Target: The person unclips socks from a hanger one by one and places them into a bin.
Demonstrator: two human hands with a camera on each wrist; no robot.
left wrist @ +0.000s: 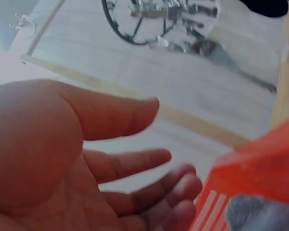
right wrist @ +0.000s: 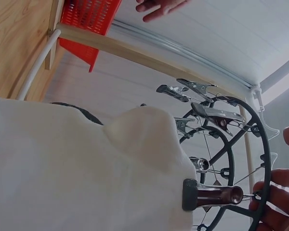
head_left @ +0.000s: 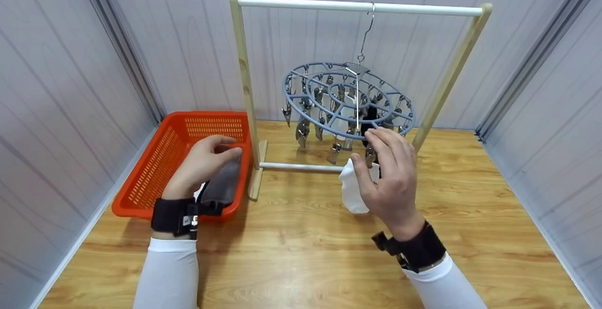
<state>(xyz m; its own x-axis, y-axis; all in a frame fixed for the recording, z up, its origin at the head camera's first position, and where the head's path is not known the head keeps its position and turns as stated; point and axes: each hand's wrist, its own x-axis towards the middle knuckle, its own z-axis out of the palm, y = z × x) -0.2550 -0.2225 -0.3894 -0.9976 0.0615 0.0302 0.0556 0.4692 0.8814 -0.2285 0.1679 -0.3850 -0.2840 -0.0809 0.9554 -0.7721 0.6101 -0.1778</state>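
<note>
A round blue-grey clip hanger (head_left: pixel 324 125) hangs tilted, with several metal clips below its rings. A white cloth piece (head_left: pixel 356 189) hangs from its near right edge; in the right wrist view a clip (right wrist: pixel 214 196) grips this white cloth (right wrist: pixel 86 163). My right hand (head_left: pixel 392 182) is at that edge, its fingertips against the outer ring (right wrist: pixel 264 149) and its thumb apart. Over the orange basket (head_left: pixel 141 210) my left hand (head_left: pixel 202 163) hovers, thumb and fingers spread, nothing held. Dark grey cloth (head_left: pixel 221 182) lies in the basket beneath it.
The hanger's hook (head_left: pixel 366 36) sits over the white top bar (head_left: pixel 305 3) of a wooden-sided rack (head_left: pixel 247 83). A lower bar (head_left: pixel 301 167) joins its feet. Behind the rings hang a black cloth (head_left: pixel 369 118) and more white cloth. Pale panel walls enclose the wooden surface (head_left: pixel 291 252).
</note>
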